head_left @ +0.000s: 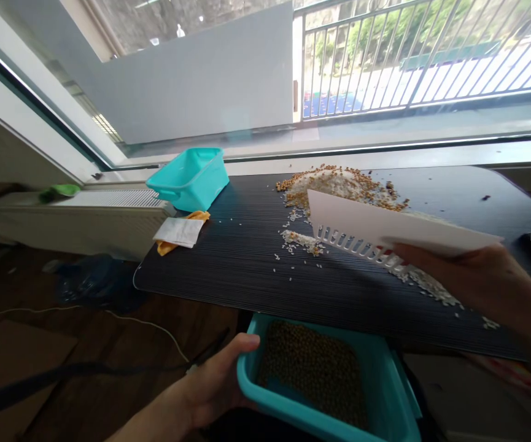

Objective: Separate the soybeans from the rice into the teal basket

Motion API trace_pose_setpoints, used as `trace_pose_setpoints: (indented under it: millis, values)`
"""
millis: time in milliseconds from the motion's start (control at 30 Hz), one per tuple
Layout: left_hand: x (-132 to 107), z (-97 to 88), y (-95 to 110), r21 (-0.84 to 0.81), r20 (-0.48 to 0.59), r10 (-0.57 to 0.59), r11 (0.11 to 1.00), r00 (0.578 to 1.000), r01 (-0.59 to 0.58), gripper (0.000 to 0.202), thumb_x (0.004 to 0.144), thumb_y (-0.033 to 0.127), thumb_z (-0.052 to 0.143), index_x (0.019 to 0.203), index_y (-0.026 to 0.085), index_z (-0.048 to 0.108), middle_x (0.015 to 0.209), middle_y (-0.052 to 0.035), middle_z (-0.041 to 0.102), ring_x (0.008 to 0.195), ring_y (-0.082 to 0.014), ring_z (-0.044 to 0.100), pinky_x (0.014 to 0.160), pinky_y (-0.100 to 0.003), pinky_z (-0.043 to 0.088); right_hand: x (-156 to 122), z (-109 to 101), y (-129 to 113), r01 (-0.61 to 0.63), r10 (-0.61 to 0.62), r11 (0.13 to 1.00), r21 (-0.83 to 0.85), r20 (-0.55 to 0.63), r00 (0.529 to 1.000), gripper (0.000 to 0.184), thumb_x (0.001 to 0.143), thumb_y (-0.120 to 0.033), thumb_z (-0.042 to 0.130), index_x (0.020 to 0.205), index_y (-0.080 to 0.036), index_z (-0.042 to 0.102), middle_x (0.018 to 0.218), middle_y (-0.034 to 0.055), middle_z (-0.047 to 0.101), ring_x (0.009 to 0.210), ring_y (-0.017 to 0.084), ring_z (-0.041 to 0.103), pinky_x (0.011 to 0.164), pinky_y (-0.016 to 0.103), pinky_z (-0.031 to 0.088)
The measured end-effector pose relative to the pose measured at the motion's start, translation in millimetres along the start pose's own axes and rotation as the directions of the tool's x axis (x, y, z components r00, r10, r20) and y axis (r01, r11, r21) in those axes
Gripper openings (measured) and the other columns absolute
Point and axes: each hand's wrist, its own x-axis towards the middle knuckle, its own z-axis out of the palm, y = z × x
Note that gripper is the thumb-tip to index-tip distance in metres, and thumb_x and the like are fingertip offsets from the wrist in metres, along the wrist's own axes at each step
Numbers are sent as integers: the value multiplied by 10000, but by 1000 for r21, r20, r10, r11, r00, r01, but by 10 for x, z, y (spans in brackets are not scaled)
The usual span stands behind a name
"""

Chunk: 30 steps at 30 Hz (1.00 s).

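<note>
My left hand point(221, 383) grips the left rim of a teal plastic tub point(320, 412), its thumb over the edge. Small brown grains or beans point(311, 365) cover much of the tub's bottom, just below the table's front edge. In my right hand point(468, 273) is a white flat scraper point(385, 221) with a slotted, comb-like lower edge, held above the dark table. Behind the scraper lies a heap of white rice mixed with brown grains point(334, 181), partly hidden by it. Loose white rice point(299, 242) is scattered at its left end and along its near side.
A second teal tub point(191, 181) stands at the table's back left. Near it lies a folded white and yellow cloth point(180, 233) at the left edge. A window point(191, 80) borders the dark table point(228, 264) behind. A cable point(150, 325) runs across the floor.
</note>
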Motion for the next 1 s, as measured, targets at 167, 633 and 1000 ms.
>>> trace_pose_setpoints:
  millis: [167, 633, 1000]
  values:
    - [15, -8, -9, -19, 50, -2, 1000, 999, 3, 576, 752, 588, 613, 1119, 148, 677, 1038, -113, 738, 1003, -278, 653, 877, -392, 490, 76, 67, -126, -27, 26, 999, 39, 29, 999, 494, 538, -647, 736, 828, -249, 771, 857, 48, 752, 769, 266, 694, 643, 401, 587]
    - [67, -79, -71, -119, 247, 37, 993, 968, -7, 559, 838, 535, 543, 1200, 126, 661, 1112, -137, 727, 1054, -308, 658, 1004, -448, 416, 546, 317, -236, 72, -85, 996, 51, 360, 929, 261, 846, -411, 658, 845, -151, 642, 804, -9, 653, 710, 123, 615, 667, 315, 531]
    - [85, -200, -130, -63, 156, 49, 997, 986, -40, 622, 843, 546, 534, 1325, 153, 557, 1207, -135, 688, 1188, -303, 584, 1064, -451, 346, 616, 351, -207, 149, -182, 983, 109, 430, 884, 260, 889, -394, 604, 1006, -163, 630, 991, 37, 654, 849, 156, 627, 752, 367, 544]
